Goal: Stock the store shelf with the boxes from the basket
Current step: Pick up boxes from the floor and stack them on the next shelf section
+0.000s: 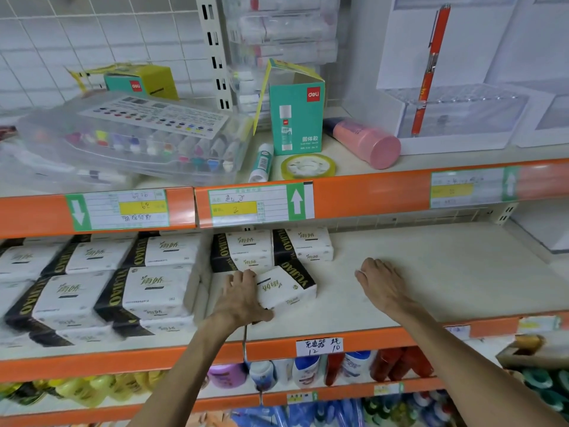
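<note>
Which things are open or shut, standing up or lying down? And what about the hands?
tissue pack, lying flat, skewed
left hand, grips the tissue pack
right hand, open, holding nothing
glue box, upright, lid flap open
pink bottle, lying on its side
tape roll, lying flat
orange pen, standing upright

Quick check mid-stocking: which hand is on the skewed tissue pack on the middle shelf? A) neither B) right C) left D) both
C: the left hand grips the end of the tissue pack, while the right hand is spread open over the bare shelf to its right, holding nothing.
</note>
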Tool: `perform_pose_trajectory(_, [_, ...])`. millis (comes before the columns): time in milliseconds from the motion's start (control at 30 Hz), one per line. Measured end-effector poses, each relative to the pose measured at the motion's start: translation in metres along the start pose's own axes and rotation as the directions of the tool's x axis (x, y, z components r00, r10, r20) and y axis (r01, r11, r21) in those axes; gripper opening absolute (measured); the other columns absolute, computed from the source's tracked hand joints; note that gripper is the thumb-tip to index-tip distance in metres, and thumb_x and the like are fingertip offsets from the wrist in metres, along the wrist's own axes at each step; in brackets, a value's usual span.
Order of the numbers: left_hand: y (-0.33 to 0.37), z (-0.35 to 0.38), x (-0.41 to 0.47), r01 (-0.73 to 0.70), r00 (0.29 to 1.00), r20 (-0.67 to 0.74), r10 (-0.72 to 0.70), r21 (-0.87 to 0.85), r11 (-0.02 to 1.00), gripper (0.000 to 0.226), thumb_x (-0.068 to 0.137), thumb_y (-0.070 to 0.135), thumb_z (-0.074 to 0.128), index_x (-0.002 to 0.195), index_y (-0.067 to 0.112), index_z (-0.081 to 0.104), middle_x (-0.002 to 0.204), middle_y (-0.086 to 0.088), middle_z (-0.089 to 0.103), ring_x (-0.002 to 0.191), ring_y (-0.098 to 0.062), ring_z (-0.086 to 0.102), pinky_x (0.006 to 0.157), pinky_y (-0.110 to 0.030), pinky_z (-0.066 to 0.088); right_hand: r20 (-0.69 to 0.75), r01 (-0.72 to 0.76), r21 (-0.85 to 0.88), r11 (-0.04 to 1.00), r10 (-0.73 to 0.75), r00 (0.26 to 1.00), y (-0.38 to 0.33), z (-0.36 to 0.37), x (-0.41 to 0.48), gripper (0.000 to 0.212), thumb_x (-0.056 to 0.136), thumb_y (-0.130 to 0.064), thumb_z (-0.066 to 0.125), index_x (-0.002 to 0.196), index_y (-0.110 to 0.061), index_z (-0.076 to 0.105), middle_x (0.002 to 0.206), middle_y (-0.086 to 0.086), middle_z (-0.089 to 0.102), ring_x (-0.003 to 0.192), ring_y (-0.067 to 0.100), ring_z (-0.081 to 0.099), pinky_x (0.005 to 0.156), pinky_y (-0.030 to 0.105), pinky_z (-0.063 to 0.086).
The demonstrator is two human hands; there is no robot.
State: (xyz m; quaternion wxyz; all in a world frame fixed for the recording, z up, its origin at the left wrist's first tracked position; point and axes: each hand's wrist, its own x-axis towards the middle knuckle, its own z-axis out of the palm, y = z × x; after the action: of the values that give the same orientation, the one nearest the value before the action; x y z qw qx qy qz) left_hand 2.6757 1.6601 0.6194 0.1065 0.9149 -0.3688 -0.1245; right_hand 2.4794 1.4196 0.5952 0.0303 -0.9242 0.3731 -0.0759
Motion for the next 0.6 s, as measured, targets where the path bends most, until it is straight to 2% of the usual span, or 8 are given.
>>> perform_pose_trajectory(133, [0.017,-0.004,-0.009,0.094,0.994,0.05,-0.098,0.088,0.992,0.103,0.059,0.061,0.077,0.135,0.014,0.026,0.13,-0.007,0.043,0.121,-0.025,0.041,0.1,-0.037,0.042,-0.001,-0.017,-0.007,1.0,0.017,1.0,0.006,0.0,0.004,0.031,0.101,-0.037,0.036,0.107,-0.013,0.055,0.106,0.004,0.063,0.101,0.022,0.057,0.087,0.034,0.045])
perform_pose_trajectory(267, [0.051,-0.007,-0.021,0.167,0.979,0.099,-0.18,0.133,0.977,0.11,0.068,0.07,0.067,0.144,0.018,0.008,0.138,-0.015,0.024,0.117,-0.036,0.049,0.09,-0.039,0.045,0.003,0.0,-0.024,1.0,0.0,1.0,0.009,0.001,0.004,0.031,0.101,-0.038,0.036,0.107,-0.014,0.055,0.106,0.003,0.062,0.101,0.021,0.056,0.087,0.033,0.044])
perform_pose_trajectory(333, [0.06,-0.011,-0.022,0.158,0.985,0.071,-0.159,0.021,0.987,0.092,0.079,0.06,0.064,0.142,0.017,0.011,0.137,-0.018,0.023,0.11,-0.037,0.058,0.086,-0.039,0.052,0.003,0.002,-0.033,0.999,-0.002,1.0,0.011,0.002,0.002,0.03,0.101,-0.038,0.036,0.106,-0.014,0.054,0.105,0.002,0.062,0.1,0.02,0.056,0.086,0.032,0.044])
perform_pose_trajectory(367, [0.064,-0.012,-0.021,0.151,0.984,0.108,-0.14,-0.106,0.983,0.08,0.084,0.05,0.064,0.14,0.017,0.016,0.136,-0.018,0.026,0.108,-0.037,0.06,0.085,-0.039,0.055,0.001,-0.001,-0.033,0.999,0.001,1.0,0.014,0.003,0.001,0.03,0.101,-0.038,0.036,0.106,-0.014,0.054,0.105,0.002,0.062,0.099,0.02,0.056,0.086,0.032,0.043])
perform_pose_trajectory(433, [0.07,-0.015,-0.02,0.182,0.959,0.27,-0.086,-0.353,0.918,0.072,0.088,0.03,0.065,0.141,0.017,0.019,0.139,-0.019,0.034,0.108,-0.035,0.062,0.085,-0.039,0.057,-0.003,-0.006,-0.03,1.0,0.006,1.0,0.019,0.005,-0.001,0.03,0.102,-0.038,0.035,0.105,-0.015,0.054,0.104,0.001,0.062,0.099,0.02,0.056,0.086,0.032,0.043])
perform_pose_trajectory(467, [0.07,-0.016,-0.017,0.171,0.952,0.304,-0.05,-0.386,0.907,0.067,0.088,0.023,0.065,0.138,0.017,0.021,0.138,-0.017,0.041,0.102,-0.032,0.066,0.08,-0.037,0.058,-0.008,-0.009,-0.029,1.0,0.009,1.0,0.022,0.006,-0.002,0.03,0.101,-0.038,0.036,0.105,-0.015,0.055,0.103,0.002,0.062,0.098,0.02,0.056,0.085,0.032,0.044])
perform_pose_trajectory(533, [0.068,-0.025,-0.009,0.058,0.979,0.203,-0.009,-0.235,0.97,0.056,0.083,0.017,0.066,0.122,0.016,0.027,0.126,-0.011,0.048,0.088,-0.023,0.066,0.071,-0.033,0.056,-0.008,-0.016,-0.032,0.999,0.015,1.0,0.027,0.007,-0.003,0.03,0.101,-0.038,0.036,0.104,-0.015,0.055,0.103,0.002,0.063,0.097,0.02,0.057,0.085,0.032,0.044])
perform_pose_trajectory(600, [0.058,-0.032,0.002,-0.066,0.994,0.086,0.063,0.032,0.997,0.076,0.073,0.021,0.073,0.132,0.02,0.025,0.129,-0.005,0.037,0.112,-0.026,0.048,0.088,-0.038,0.05,-0.009,-0.021,-0.022,1.0,0.021,1.0,0.031,0.008,-0.005,0.029,0.101,-0.038,0.037,0.104,-0.015,0.055,0.102,0.002,0.062,0.097,0.02,0.056,0.084,0.032,0.044])
